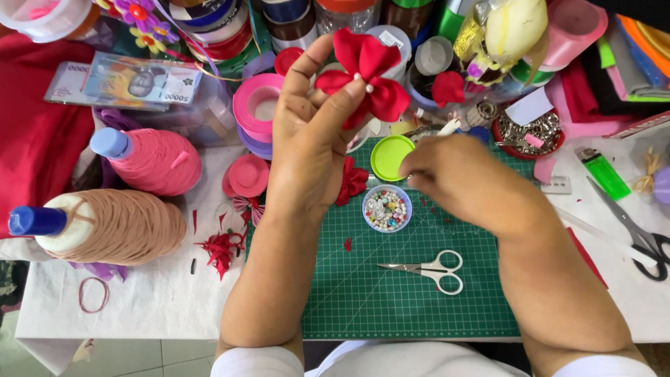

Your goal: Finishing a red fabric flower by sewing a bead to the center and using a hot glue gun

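On the green cutting mat [391, 293], small white-handled scissors [433, 269] lie nearest the person. Beyond them, at the mat's middle, sits a little round tub of beads [386, 209]. The right hand [453, 174] hovers just past that tub, fingers pinched together; what they grip I cannot tell. Above the mat's far left corner, the left hand [307, 132] pinches a red fabric flower [364, 77].

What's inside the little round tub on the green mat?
The little round tub holds mixed small beads, mostly white with some coloured ones. Only the top layer shows; whatever lies underneath is covered.
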